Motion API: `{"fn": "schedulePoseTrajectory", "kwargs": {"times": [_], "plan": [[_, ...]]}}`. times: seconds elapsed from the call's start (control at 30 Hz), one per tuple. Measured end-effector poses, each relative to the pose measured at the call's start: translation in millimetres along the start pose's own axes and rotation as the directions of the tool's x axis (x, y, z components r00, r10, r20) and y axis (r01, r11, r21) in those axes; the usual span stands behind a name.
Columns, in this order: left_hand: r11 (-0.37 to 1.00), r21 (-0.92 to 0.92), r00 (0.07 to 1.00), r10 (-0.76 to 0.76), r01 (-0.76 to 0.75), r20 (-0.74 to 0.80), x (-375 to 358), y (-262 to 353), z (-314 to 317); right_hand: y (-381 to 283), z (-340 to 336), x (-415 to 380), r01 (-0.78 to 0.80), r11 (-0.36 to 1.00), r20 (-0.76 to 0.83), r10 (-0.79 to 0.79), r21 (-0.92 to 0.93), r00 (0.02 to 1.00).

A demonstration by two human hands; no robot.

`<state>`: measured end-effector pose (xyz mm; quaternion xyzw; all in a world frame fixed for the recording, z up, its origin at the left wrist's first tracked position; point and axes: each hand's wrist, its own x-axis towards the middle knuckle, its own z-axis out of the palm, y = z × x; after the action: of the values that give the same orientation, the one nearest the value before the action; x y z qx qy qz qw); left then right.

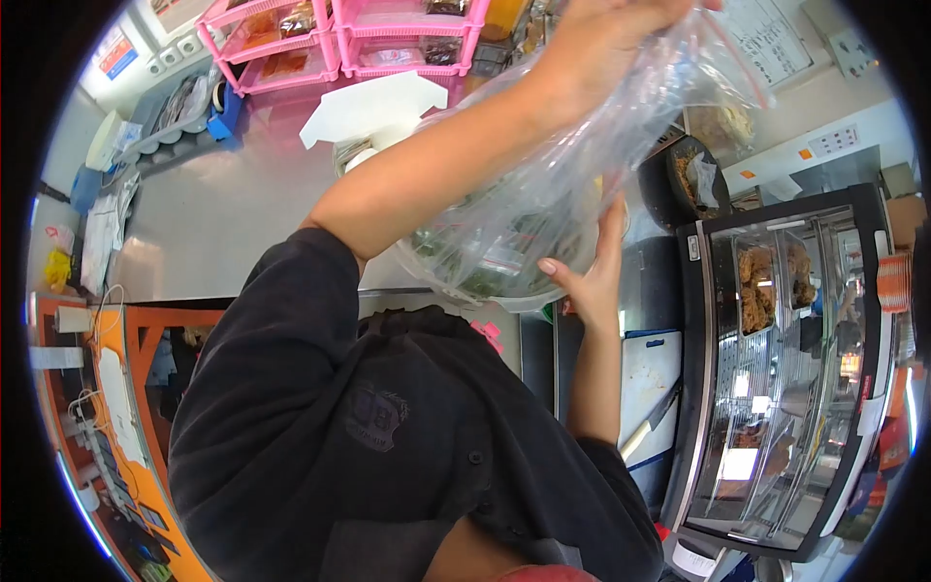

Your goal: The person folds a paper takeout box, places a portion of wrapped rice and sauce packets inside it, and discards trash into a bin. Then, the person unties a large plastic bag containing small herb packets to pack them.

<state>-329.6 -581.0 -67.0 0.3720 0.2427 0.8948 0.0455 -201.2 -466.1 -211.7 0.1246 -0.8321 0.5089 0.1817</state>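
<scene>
My left hand [635,24] is raised at the top edge, closed on the upper part of a large clear plastic bag [592,126]; its fingertips are partly cut off by the frame. Below, the bag hangs down into a round pale tub [524,303], where green contents in clear wrapping [485,276] show through the plastic. My right hand [593,267] is closed on the tub's right side, thumb over the rim and bag, fingers spread along the outside. My left forearm crosses above the tub and hides part of it.
A steel counter [204,223] runs left, with a white open carton [373,107] behind the tub. Pink tiered racks [407,39] stand at the back. Right are a dark pan [693,179], a glass display case [776,378], and a knife [645,427] on a white cutting board [650,373].
</scene>
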Motion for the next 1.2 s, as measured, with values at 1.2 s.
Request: {"fn": "schedulePoseTrajectory", "kwargs": {"times": [1.2], "plan": [[0.666, 0.745, 0.997, -0.025, -0.033, 0.066, -135.5, 93.6, -73.2, 35.9, 21.6, 53.9, -0.319, 0.679, -0.054, 0.467, 0.661, 0.883]]}}
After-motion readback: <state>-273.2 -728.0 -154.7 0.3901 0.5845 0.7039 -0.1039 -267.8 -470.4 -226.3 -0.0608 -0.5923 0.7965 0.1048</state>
